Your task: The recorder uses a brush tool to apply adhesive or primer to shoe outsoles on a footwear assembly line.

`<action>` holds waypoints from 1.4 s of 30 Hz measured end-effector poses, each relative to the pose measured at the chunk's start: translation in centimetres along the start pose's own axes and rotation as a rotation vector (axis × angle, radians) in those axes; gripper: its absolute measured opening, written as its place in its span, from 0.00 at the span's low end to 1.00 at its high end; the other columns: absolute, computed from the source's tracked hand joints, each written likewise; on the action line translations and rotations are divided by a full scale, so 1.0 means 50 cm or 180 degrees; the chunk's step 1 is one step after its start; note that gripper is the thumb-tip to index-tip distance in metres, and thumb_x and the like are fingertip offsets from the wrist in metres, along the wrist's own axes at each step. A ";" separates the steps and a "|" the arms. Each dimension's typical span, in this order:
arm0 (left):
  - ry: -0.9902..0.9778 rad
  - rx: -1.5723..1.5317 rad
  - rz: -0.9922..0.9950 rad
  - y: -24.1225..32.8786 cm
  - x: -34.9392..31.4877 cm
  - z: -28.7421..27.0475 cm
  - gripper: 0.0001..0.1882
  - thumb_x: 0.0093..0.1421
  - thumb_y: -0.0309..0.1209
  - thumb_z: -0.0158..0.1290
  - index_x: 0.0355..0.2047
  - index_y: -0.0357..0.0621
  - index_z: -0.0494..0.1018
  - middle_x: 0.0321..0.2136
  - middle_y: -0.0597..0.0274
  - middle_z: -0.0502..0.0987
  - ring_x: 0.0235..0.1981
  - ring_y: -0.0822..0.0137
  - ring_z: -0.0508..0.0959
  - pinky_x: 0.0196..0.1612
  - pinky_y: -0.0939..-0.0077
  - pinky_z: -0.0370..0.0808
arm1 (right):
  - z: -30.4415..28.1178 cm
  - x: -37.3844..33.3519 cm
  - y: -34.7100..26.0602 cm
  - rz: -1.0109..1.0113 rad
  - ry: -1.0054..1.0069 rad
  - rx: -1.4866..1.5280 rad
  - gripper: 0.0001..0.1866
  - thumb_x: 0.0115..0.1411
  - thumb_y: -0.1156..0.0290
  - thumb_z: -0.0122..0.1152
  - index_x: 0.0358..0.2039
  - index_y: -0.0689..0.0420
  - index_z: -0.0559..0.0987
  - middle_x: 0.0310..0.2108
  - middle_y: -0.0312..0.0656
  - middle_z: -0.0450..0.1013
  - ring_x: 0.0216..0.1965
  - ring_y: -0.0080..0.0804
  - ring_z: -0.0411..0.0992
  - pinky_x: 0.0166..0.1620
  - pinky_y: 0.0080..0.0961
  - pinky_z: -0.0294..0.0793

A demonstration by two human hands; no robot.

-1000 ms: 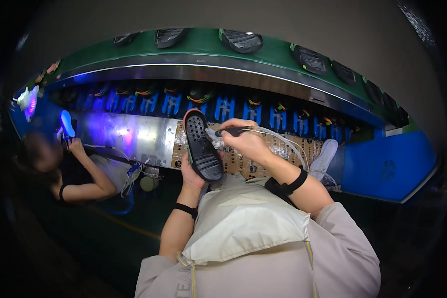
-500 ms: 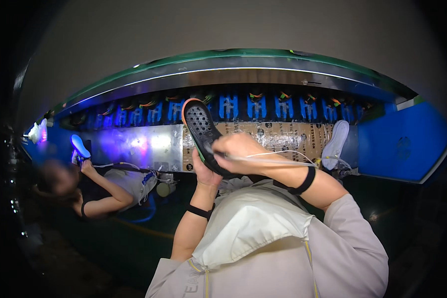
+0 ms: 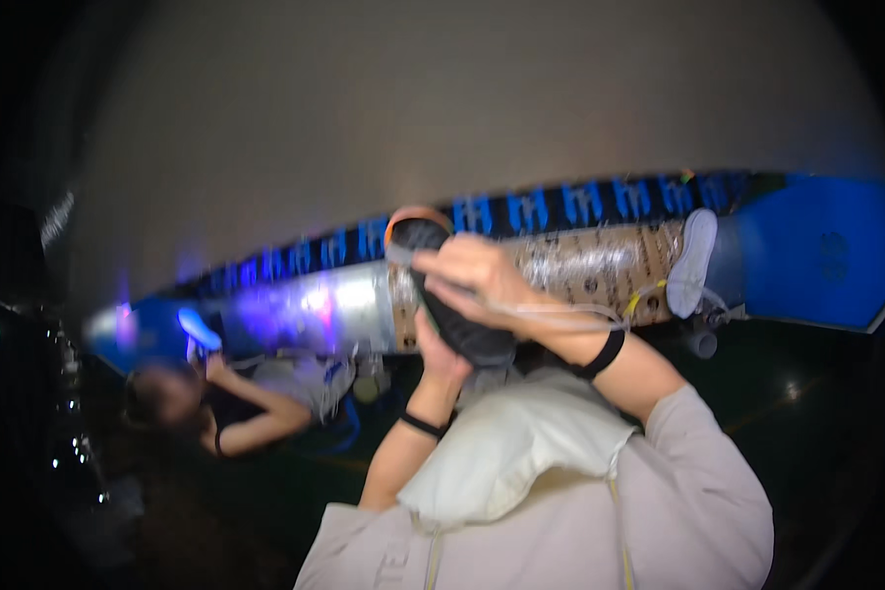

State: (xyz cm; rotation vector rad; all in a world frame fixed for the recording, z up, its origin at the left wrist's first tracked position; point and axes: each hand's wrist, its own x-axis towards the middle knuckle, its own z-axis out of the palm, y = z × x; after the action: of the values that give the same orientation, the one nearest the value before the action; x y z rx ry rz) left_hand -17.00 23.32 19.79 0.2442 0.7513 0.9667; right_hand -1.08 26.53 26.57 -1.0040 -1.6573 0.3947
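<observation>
Head view: we're looking down and tilted, the frame is blurred, so fine detail is soft.
Shoe sole: we've got a dark shoe sole (image 3: 454, 295) with an orange edge at its top, raised between our chest and the line, tread side facing us.
Left hand: our left hand (image 3: 441, 356) is under the sole's lower end, fingers wrapped around it from below; that grip looks like it props the piece up at working height.
Right hand: our right hand (image 3: 472, 277) lies curled across the sole's upper half, clamped on it from the front; whether it also pinches a small tool we cannot tell through the blur.
Why held so: we judge the two-handed hold keeps the sole steady and turned toward our eyes.
Tubing: a thin pale tube (image 3: 570, 317) trails from near our right hand toward the machine, crossing just over the wrist with the black wristband (image 3: 604, 354).
Conveyor: behind the sole runs a long machine body (image 3: 580, 264) with blue fixtures (image 3: 531, 209) along its top.
White shoe: a white shoe (image 3: 692, 262) stands on end at the machine's right.
Co-worker: another person (image 3: 231, 413) sits well to our left, holding a blue-lit sole (image 3: 199, 329).
In the way: our white bib (image 3: 506, 452) fills the lower centre and hides what is below the hands.
</observation>
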 end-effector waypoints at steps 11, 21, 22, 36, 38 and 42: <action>-0.0465 -0.0154 -0.0367 0.074 0.029 -0.040 0.41 0.69 0.66 0.39 0.71 0.52 0.63 0.66 0.53 0.70 0.65 0.51 0.73 0.69 0.49 0.70 | 0.000 0.021 -0.041 -0.0338 -0.0468 -0.0267 0.14 0.57 0.71 0.71 0.44 0.55 0.86 0.31 0.36 0.77 0.36 0.37 0.73 0.42 0.33 0.66; -0.1437 -0.0302 -0.0686 0.162 0.097 -0.060 0.39 0.69 0.64 0.39 0.67 0.50 0.67 0.64 0.54 0.72 0.66 0.53 0.71 0.71 0.49 0.66 | 0.039 0.034 -0.085 -0.0269 -0.0788 -0.0347 0.14 0.56 0.69 0.71 0.44 0.53 0.86 0.31 0.34 0.77 0.35 0.37 0.70 0.43 0.35 0.64; -0.1528 -0.0122 -0.0565 0.172 0.101 -0.066 0.39 0.69 0.64 0.39 0.67 0.50 0.68 0.64 0.54 0.72 0.65 0.53 0.72 0.70 0.50 0.67 | 0.039 0.039 -0.093 -0.0085 -0.0322 -0.0293 0.14 0.56 0.68 0.71 0.44 0.53 0.86 0.30 0.34 0.76 0.35 0.36 0.69 0.42 0.35 0.64; -0.1996 -0.0663 -0.0134 0.198 0.050 0.020 0.40 0.65 0.67 0.45 0.61 0.47 0.72 0.58 0.43 0.74 0.56 0.48 0.76 0.63 0.50 0.73 | -0.006 0.046 -0.118 -0.0692 -0.1487 -0.0116 0.16 0.55 0.70 0.73 0.46 0.50 0.86 0.30 0.34 0.74 0.39 0.37 0.72 0.46 0.38 0.69; -0.2034 -0.0795 -0.0037 0.199 0.039 0.031 0.44 0.63 0.70 0.45 0.63 0.46 0.70 0.56 0.41 0.73 0.55 0.47 0.76 0.62 0.49 0.74 | -0.046 0.056 -0.136 -0.0419 -0.1469 0.0444 0.16 0.56 0.70 0.74 0.47 0.49 0.86 0.32 0.35 0.76 0.39 0.38 0.73 0.47 0.39 0.69; -0.1991 -0.0589 0.0136 0.213 0.013 0.036 0.48 0.60 0.72 0.48 0.66 0.45 0.67 0.59 0.40 0.71 0.57 0.46 0.75 0.61 0.46 0.75 | -0.048 0.047 -0.155 -0.0409 -0.1425 -0.0164 0.16 0.57 0.68 0.73 0.47 0.48 0.86 0.34 0.36 0.77 0.39 0.38 0.74 0.43 0.36 0.66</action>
State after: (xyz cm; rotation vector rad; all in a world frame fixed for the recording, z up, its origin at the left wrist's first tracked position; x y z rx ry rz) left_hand -22.51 30.09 26.17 0.3774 0.0842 0.9231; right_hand -2.16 23.25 34.30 -0.8813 -2.1308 0.5197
